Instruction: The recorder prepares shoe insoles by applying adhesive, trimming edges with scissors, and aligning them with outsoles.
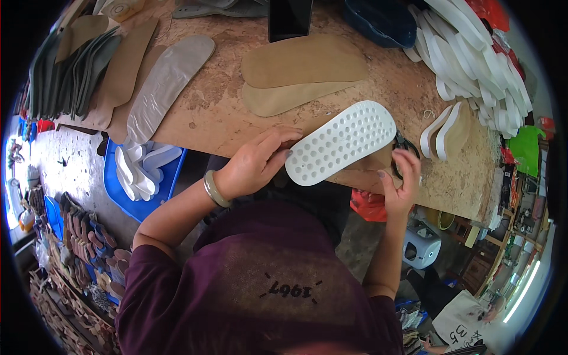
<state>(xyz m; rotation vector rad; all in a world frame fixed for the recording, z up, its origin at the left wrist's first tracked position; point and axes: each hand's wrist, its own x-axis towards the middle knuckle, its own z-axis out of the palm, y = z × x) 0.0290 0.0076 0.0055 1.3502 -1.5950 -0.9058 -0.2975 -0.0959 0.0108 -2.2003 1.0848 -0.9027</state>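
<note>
Stained tabletop (222,109) | blue crate (141,208) below | white sole (341,143), left grip (257,158)

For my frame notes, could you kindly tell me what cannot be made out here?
Head view:
White dimpled sole: reverse face, turned away from the camera.
Black tool: partly hidden by the right hand.
Black rectangular object: far end, cut off by the top edge.

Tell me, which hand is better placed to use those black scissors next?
Probably the right hand: its fingers are right at the black scissors, on the person's right. The left hand is farther away, occupied at the left end of the white sole.
</note>
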